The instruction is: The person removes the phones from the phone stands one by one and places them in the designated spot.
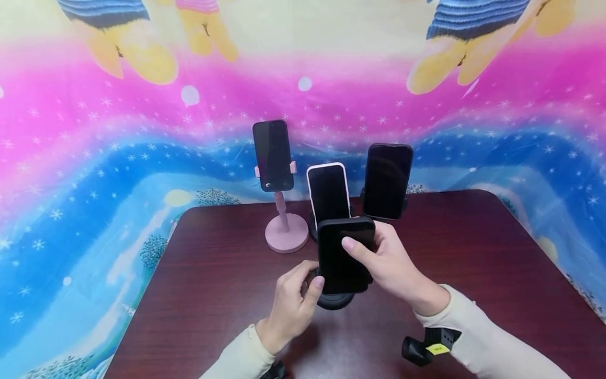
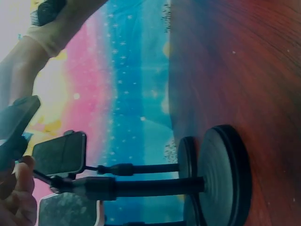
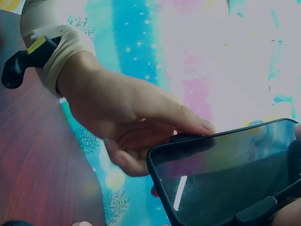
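A black phone (image 1: 338, 263) sits upright in a black phone stand, whose round base (image 1: 335, 302) shows beneath it. My right hand (image 1: 395, 266) grips the phone at its right edge, thumb lying over the screen and fingers behind. At the lower left edge, my left hand (image 1: 294, 301) pinches the stand's side clamp, thumb in front, other fingers curled behind. The right wrist view shows a second clamp (image 3: 256, 210) on the opposite edge of the phone. In the left wrist view, the stand's black stem (image 2: 155, 187) runs down to its base.
Behind stand a pink stand (image 1: 287, 234) with a dark phone (image 1: 273, 155), a white-rimmed phone (image 1: 329, 192) partly hidden by the front one, and another black phone (image 1: 387, 181) in a dark holder. A patterned cloth (image 1: 303, 105) hangs behind the dark wooden table (image 1: 213, 295).
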The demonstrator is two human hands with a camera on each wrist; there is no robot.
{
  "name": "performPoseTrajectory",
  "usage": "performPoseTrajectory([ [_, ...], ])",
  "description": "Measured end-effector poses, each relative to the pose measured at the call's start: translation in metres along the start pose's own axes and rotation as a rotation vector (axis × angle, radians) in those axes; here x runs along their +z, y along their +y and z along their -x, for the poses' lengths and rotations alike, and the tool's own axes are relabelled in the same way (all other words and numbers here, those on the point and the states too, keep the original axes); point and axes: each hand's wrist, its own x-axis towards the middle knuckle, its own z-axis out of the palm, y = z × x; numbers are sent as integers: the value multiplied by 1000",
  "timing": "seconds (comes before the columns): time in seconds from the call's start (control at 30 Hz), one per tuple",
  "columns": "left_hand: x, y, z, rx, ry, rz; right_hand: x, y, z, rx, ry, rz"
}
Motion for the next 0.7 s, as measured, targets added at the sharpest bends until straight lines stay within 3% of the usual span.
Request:
performPoseTrajectory([
  [0.37,15,-13,0,132,67,-102,3,1,-1,-21,12,-5],
  [0.7,21,-18,-4,206,108,-129,3,1,-2,-54,47,43],
])
